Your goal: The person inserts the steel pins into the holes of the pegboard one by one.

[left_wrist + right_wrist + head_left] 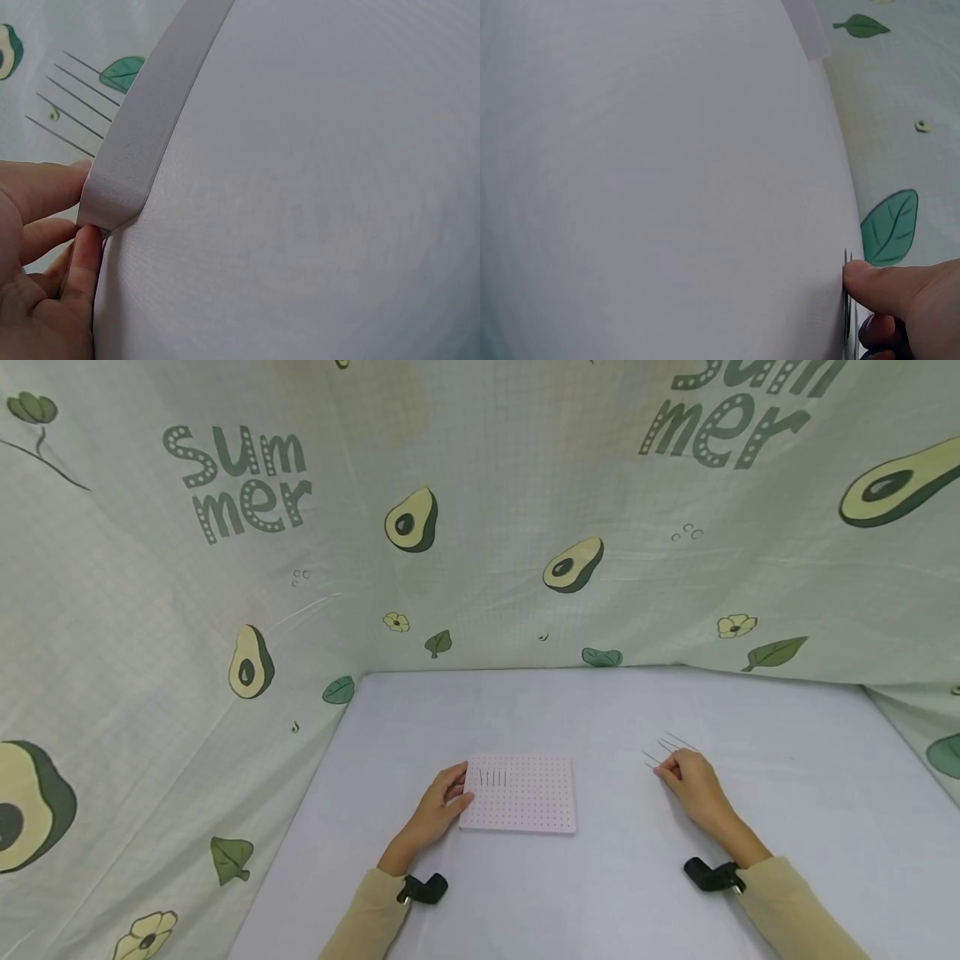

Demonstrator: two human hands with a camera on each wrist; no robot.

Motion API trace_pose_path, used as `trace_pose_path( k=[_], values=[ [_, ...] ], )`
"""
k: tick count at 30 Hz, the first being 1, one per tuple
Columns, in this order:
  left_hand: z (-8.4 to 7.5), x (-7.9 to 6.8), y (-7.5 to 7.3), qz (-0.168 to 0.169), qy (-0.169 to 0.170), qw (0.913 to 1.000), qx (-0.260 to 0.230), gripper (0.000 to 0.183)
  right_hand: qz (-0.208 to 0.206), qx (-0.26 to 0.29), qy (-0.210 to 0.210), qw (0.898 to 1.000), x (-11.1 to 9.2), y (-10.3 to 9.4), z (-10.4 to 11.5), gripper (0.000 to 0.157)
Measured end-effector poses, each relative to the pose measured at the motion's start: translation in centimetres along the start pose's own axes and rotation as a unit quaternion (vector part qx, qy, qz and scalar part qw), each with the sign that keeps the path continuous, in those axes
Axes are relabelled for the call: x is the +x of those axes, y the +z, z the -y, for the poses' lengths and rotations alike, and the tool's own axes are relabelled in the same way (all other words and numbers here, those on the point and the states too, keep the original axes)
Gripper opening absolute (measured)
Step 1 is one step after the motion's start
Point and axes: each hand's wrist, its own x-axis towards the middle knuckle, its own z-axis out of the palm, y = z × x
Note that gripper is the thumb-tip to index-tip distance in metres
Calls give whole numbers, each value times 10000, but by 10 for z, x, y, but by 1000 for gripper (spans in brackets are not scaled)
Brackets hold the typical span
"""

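Note:
A pale pink pegboard (525,814) with rows of small holes lies flat. Several thin dark metal pins (492,777) stand upright in a row near its far left corner; the left wrist view shows them rising above the board's side (142,127). My left hand (435,810) holds the left edge, thumb on top and fingers along the side. To the right of the board, my right hand (697,789) pinches at a thin metal pin (846,300) low over the table, its thumb against it. More loose pins (681,741) lie just beyond these fingertips.
A white cloth covers the table (600,893). Behind and to the left hangs a pale green curtain (487,460) printed with avocados and leaves. Each wrist carries a black camera mount (708,875).

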Motion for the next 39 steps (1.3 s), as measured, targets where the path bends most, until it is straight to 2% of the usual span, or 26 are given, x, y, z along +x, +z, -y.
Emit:
trace_pose_path(
  k=[8,18,25,31,39],
  values=[
    [1,-1,0,69,-30,10000,-46,56,50,-126,-238,9996,0,1,0,11],
    [6,0,-1,137,56,9999,-70,56,75,90,-120,9999,4,-3,8,8],
    [3,1,-2,158,16,9999,-54,57,384,598,141,9974,7,-9,15,13],
    [3,2,-4,187,4,9998,9,56,733,1147,35,9907,11,-12,19,15],
    [40,8,3,-5,94,9998,146,57,905,1777,40,9799,15,-7,22,16]
  ],
)
